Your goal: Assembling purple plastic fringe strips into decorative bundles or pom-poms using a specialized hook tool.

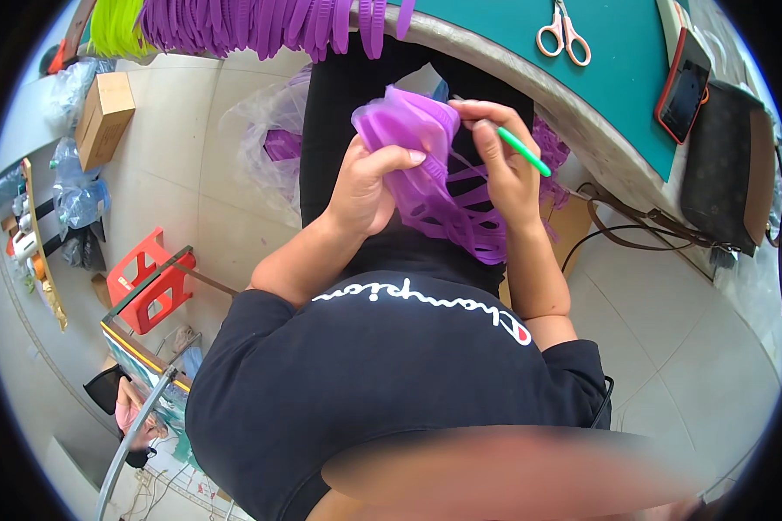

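Note:
A bunch of soft purple straps (413,130), looped and ribbed in places, is held above my lap. My left hand (362,184) is closed on its left side, with the thumb pressed across the front. Loose strap ends trail down to the right toward my right forearm. My right hand (506,165) grips a slim bright-green-handled tool (523,150), pen-like in shape. The tool's working end points up and left, close to the upper right edge of the bunch. Whether it touches the straps I cannot tell.
Purple strips (261,24) and lime-green strips (113,26) hang over the edge of the green-topped table (487,43). Scissors (563,36) and a phone (685,87) lie on it. A dark bag (725,165) is at right; a red stool (152,278) and carton (104,120) are at left.

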`<state>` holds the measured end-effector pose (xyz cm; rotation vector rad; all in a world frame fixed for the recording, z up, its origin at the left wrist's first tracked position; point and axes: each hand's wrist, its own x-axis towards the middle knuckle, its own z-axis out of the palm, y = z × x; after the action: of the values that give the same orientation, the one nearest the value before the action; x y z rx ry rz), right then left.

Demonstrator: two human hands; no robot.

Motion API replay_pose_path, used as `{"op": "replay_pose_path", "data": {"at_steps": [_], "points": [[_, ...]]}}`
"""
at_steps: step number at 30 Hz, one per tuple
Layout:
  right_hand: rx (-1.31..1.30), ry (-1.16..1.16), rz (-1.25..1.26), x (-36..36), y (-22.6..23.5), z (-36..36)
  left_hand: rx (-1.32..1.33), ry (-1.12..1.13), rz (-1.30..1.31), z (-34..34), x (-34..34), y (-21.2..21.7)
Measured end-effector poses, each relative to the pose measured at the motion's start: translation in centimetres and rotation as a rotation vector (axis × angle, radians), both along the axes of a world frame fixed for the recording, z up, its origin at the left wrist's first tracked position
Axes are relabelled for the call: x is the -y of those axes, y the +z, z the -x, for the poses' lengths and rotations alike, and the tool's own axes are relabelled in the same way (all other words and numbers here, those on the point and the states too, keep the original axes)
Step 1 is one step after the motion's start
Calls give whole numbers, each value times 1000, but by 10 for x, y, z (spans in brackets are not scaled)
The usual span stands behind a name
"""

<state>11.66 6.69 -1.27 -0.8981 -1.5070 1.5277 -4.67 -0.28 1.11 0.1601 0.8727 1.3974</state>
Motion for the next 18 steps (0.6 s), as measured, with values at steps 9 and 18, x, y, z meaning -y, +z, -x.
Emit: {"op": "replay_pose_path", "data": {"at_steps": [9, 18], "points": [[-52, -60, -59, 8, 1, 6, -141, -80, 74, -13, 0, -16], [-50, 13, -8, 11, -14, 3, -281, -44, 65, -12, 3, -22]]}}
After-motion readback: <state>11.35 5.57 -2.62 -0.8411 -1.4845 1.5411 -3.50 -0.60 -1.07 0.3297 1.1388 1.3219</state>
